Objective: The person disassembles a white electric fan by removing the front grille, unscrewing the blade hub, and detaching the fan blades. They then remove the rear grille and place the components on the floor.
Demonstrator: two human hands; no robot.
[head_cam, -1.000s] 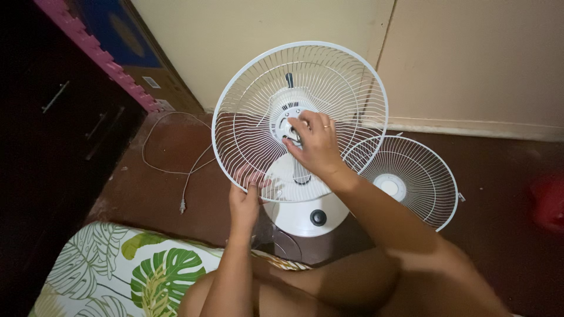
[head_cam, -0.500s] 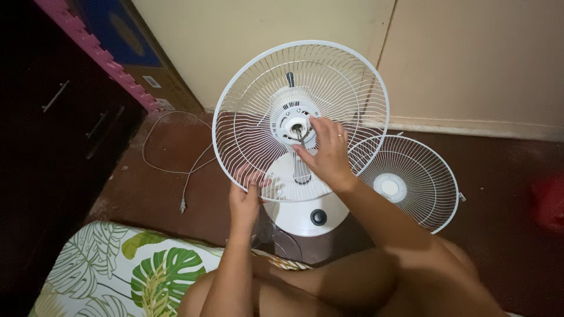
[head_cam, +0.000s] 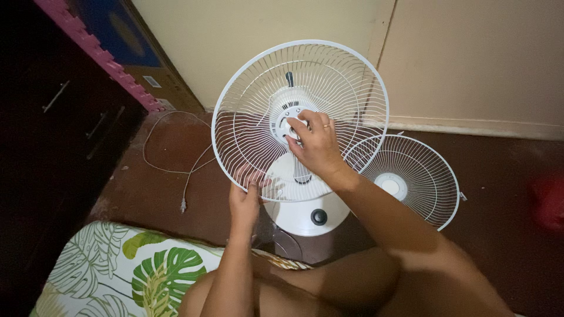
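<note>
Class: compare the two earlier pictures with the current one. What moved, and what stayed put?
The right hand, which had drawn back down and right, baring the hub and shaft, moved back up-left onto the hub of the rear fan guard, covering the shaft. The left hand keeps gripping the guard's lower rim. The loose front guard, base and cord are unchanged.

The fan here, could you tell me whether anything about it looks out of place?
Yes. The fan has no blades or front cover; its second grille lies on the floor beside the base, and its cord trails unplugged.
</note>
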